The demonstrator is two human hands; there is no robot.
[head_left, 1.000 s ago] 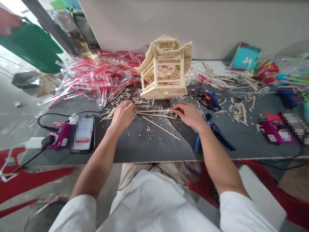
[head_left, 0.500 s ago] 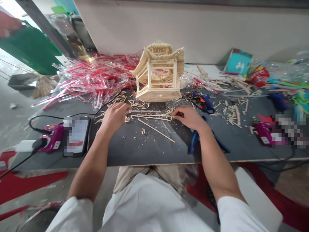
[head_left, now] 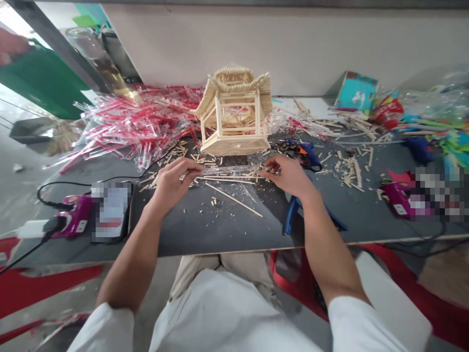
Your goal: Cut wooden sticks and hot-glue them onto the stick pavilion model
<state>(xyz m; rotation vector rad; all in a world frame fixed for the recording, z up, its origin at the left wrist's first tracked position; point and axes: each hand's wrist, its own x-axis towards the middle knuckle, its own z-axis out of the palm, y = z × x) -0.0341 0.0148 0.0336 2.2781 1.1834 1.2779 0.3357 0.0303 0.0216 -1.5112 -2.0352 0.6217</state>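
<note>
A narrow strip of clear plastic wrapper (head_left: 232, 169) stretches between my two hands, low over the table. My left hand (head_left: 176, 182) pinches its left end between thumb and fingers. At the other end, the curled fingers of my right hand (head_left: 289, 174) close on the wrapper, with stick ends and scraps around the fingertips. Just below lie thin pale wooden sticks (head_left: 229, 180), and one loose stick (head_left: 234, 199) slants toward me. Behind the hands stands a small pavilion model (head_left: 236, 115) built from such sticks, with a curved roof and open frame walls.
Red-and-clear wrappers (head_left: 146, 122) are heaped at the back left. Blue-handled pliers (head_left: 291, 215) lie under my right forearm, near a blue glue gun (head_left: 309, 155). A phone (head_left: 112, 210) and a purple power strip (head_left: 75, 215) sit at left; another purple power strip (head_left: 401, 198) is at right.
The plastic wrapper now shows as a longer, clearer strip reaching the right hand. Both hands have lifted and shifted slightly. The whole view has turned a little.
</note>
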